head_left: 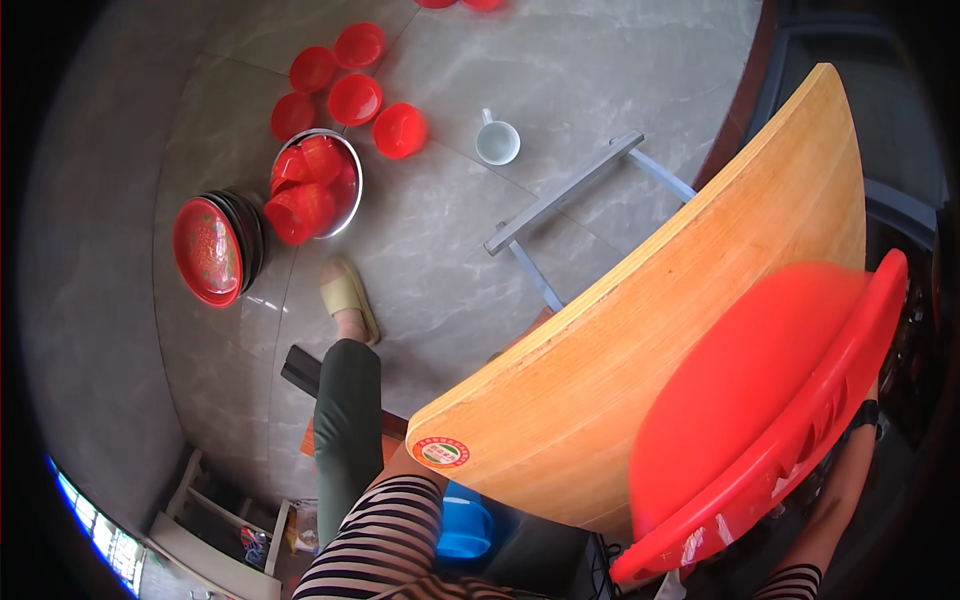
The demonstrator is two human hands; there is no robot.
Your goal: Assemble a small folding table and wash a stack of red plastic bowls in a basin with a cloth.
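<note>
A light wooden tabletop (637,330), tilted, spans the middle and right, a grey metal leg frame (564,193) beyond its edge. A large round red plastic item (739,390), perhaps a basin, lies over its near right part. My left forearm passes behind the tabletop's lower left corner; that hand is out of view. At the far right, my right arm reaches up behind the red item's rim, with a dark band at the wrist. Only a sliver of my right hand (873,388) shows, its fingers hidden, so its hold is unclear.
On the grey tile floor are several red bowls (355,99), a metal basin (352,217) holding more, a stack of red plates (208,252) and a white mug (498,142). A slippered foot (351,296) stands near the plates. A blue tub (463,525) sits below the tabletop.
</note>
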